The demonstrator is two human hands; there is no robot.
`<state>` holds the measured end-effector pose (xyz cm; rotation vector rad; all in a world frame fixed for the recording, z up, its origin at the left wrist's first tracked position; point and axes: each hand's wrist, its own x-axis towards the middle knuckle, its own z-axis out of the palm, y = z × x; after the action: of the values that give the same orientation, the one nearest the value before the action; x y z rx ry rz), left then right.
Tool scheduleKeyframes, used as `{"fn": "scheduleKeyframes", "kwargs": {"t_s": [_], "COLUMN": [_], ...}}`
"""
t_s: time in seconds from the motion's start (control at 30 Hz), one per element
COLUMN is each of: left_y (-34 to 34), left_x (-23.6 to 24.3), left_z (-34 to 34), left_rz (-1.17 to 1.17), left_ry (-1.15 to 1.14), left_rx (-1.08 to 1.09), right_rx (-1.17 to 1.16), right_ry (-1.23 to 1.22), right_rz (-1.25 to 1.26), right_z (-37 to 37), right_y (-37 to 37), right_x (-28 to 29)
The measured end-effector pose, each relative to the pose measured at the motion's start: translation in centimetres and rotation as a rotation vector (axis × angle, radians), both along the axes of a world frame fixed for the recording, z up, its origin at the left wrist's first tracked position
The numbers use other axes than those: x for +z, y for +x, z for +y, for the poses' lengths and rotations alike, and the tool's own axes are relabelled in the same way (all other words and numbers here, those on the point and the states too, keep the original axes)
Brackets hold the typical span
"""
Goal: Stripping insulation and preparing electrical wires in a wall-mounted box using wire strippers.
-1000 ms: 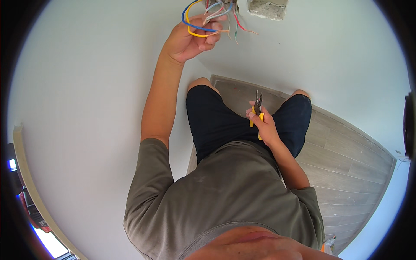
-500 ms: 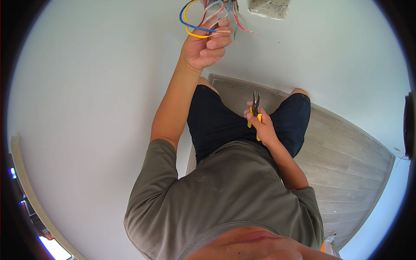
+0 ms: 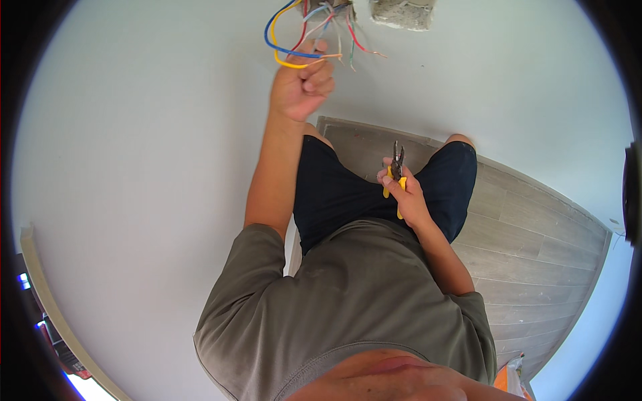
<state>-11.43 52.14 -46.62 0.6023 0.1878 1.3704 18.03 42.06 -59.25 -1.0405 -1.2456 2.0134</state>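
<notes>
Looks like an unfinished room, maybe in a home: bare-ended wires [image 3: 269, 41] poking out of the pale wall [image 3: 147, 167], a raw cutout [image 3: 402, 12] nearby, wood-look plank floor [image 3: 515, 234] below.

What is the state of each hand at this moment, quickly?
Left hand: partly curled at the wires; grip cannot be told.
Right hand: closed around the pliers.
</notes>
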Motion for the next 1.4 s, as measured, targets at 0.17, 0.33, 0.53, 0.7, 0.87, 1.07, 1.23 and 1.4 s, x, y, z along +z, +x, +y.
{"fn": "scheduleKeyframes", "kwargs": {"t_s": [0.17, 0.33, 0.53, 0.7, 0.87, 1.07, 1.23, 1.4], "left_y": [-2.9, 0.0, 0.9, 1.4, 3.3, 3.8, 4.0, 1.9], "left_x": [2.0, 3.2, 4.2, 4.0, 7.3, 9.7, 11.7, 11.4], "left_z": [-0.8, -4.0, -6.2, -8.6, -10.4, -7.9, -6.8, -6.3], "left_rz": [0.033, 0.167, 0.717, 0.876, 1.372, 1.582, 0.414, 0.156], "left_ry": [-0.174, -0.248, -0.258, -0.168, 0.659, 0.138, -0.273, -0.286], "left_rx": [-0.014, 0.122, 0.527, 0.886, 1.584, 1.475, 0.447, 0.403], "right_rx": [-0.055, -0.022, -0.021, -0.06, -0.027, 0.004, 0.044, 0.038], "right_ry": [0.013, 0.013, 0.018, 0.026, 0.023, 0.054, 0.013, 0.036], "right_rz": [-0.002, 0.016, 0.036, 0.022, 0.006, 0.045, 0.041, 0.033], "right_z": [0.0, 0.1, 0.2, 0.2, 0.3, 0.3, 0.5, 0.7], "right_y": [0.1, -0.3, 0.0, 0.0, 0.0, -0.1, 0.2, 0.2], "right_x": [-1.8, -0.5, -1.1, -0.9, -0.4, 0.4, 0.7, 0.7]}}
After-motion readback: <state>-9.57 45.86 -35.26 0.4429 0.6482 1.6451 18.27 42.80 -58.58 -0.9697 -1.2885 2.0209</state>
